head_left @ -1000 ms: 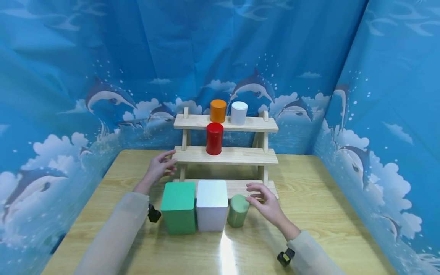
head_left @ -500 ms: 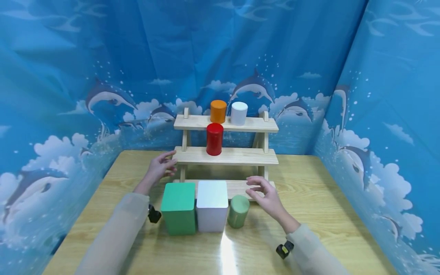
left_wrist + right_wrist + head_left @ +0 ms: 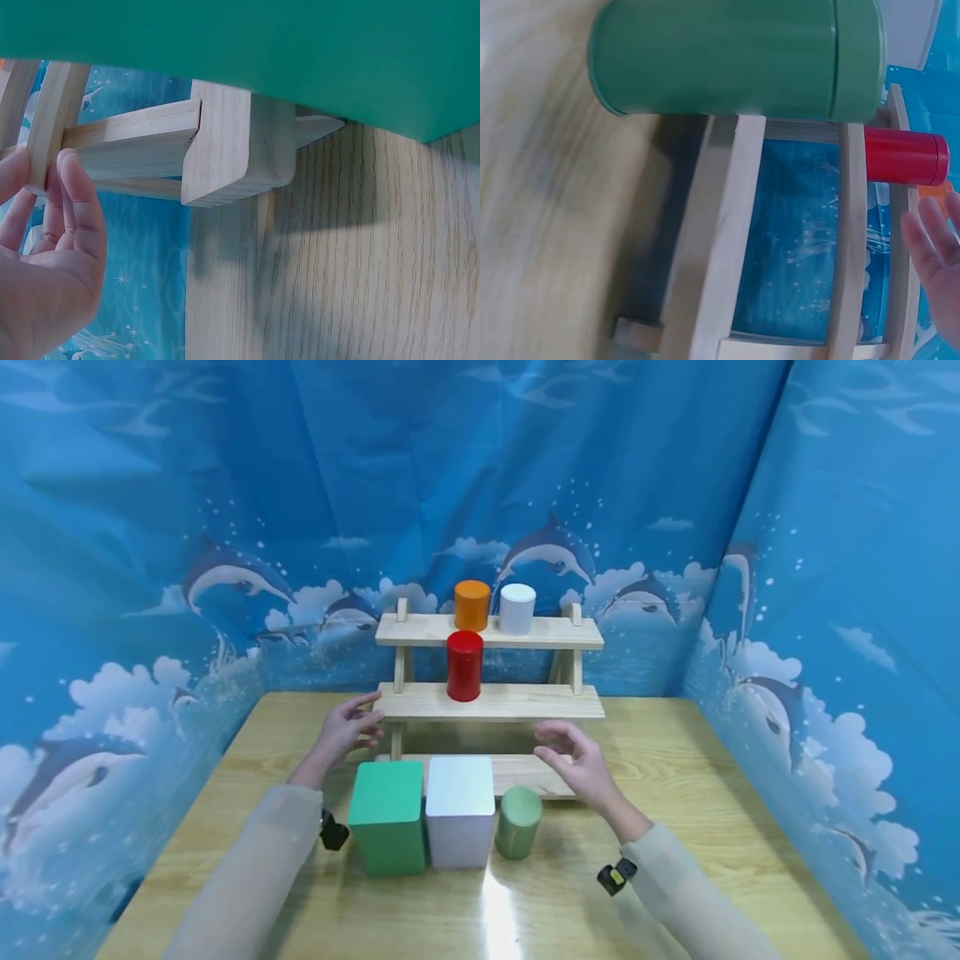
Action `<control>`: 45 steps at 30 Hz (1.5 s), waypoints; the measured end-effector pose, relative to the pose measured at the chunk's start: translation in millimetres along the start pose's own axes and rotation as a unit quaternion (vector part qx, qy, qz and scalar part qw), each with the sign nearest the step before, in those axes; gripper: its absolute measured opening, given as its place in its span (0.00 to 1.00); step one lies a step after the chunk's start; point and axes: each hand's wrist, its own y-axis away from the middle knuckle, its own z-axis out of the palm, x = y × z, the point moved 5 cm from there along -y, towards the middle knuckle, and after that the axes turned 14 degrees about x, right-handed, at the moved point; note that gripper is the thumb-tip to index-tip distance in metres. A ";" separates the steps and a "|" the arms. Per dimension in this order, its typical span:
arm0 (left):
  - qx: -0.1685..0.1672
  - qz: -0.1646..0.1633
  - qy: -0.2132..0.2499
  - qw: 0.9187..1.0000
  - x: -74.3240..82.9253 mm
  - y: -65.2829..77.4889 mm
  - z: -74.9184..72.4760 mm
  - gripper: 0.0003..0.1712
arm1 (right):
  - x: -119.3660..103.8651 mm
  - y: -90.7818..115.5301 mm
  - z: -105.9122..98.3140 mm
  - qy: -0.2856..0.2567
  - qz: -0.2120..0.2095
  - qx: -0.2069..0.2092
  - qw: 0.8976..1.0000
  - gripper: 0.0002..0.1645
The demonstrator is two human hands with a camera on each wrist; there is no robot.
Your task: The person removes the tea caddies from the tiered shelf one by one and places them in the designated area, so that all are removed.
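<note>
Clearly, in the head view, the left hand (image 3: 343, 731) sits at nine o'clock on the three-tier wooden stand (image 3: 543, 700), pinching the end of its middle shelf between thumb and fingers. The right hand (image 3: 581, 764) hovers at four o'clock, holding nothing, its thumb apart from its loosely bent fingers. The green canister (image 3: 519, 824) stands upright at about eight o'clock from it, on the table (image 3: 660, 743). Left of that stand the white box (image 3: 460, 818), at six o'clock from the stand, and the green box (image 3: 386, 822), at seven. The red canister (image 3: 465, 666) stands on the middle shelf; up at twelve, the orange canister (image 3: 472, 607) and white canister (image 3: 517, 610) share the top one.
</note>
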 end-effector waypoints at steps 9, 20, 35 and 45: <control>0.009 -0.002 0.001 1.000 0.8 2.9 0.6 0.31 | -4.7 -15.1 5.9 0.033 0.053 -0.013 0.998 0.21; -0.005 0.010 0.015 1.000 -0.6 3.8 -1.1 0.31 | -13.3 -42.4 23.9 0.026 0.036 -0.036 0.998 0.19; -0.004 0.008 0.014 1.000 1.1 -0.2 -1.6 0.31 | -17.8 -81.0 47.6 0.070 0.034 -0.050 0.996 0.24; -0.007 0.005 0.020 1.000 -0.8 -0.5 -0.8 0.32 | 32.3 -103.5 63.9 0.079 0.051 -0.049 0.994 0.31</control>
